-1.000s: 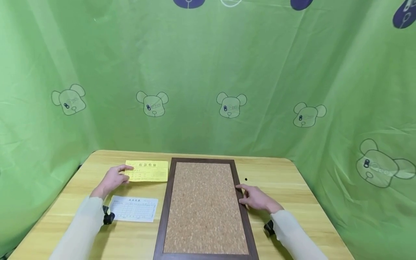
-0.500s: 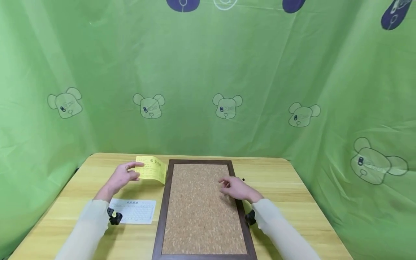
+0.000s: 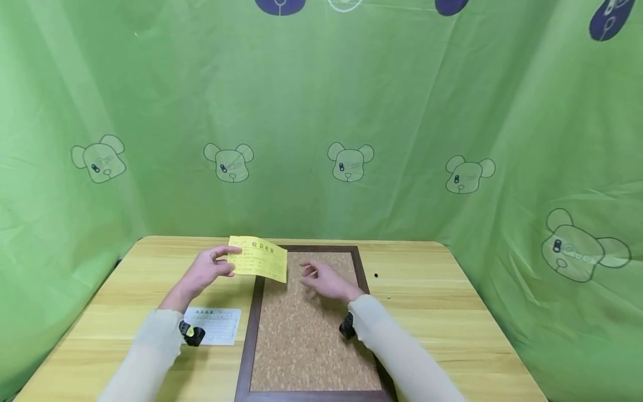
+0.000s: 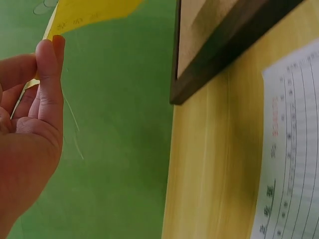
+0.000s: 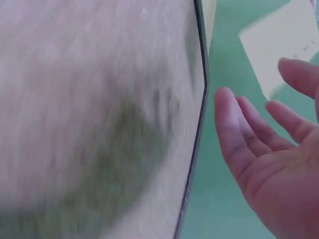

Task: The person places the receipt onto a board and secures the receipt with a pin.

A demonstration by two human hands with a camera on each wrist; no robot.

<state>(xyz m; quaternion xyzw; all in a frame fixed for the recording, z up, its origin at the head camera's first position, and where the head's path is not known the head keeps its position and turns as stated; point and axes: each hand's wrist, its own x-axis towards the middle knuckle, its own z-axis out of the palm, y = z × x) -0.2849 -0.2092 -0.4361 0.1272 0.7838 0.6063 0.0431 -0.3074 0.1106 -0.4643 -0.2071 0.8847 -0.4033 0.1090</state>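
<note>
In the head view my left hand [image 3: 202, 273] pinches the left edge of a yellow receipt slip [image 3: 262, 260] between thumb and fingers. The slip hangs raised and tilted, its right part over the upper left corner of a dark-framed cork board [image 3: 301, 340]. Over the cork, right of the slip and apart from it, is my right hand [image 3: 327, 279]. Its fingers [image 5: 229, 117] are loosely bent and hold nothing in the right wrist view. A white printed form [image 3: 221, 325] lies left of the board, partly hidden by the left wrist.
A small black object [image 3: 375, 275] and a tiny pale one [image 3: 388, 297] lie on the wooden table [image 3: 442, 324], right of the board. A green curtain [image 3: 291, 206] with bear-head prints surrounds the table's back and sides.
The left hand has lifted the yellow slip off the table and carried it right to the board's corner. My right hand has left the board's right frame and moved left over the cork.
</note>
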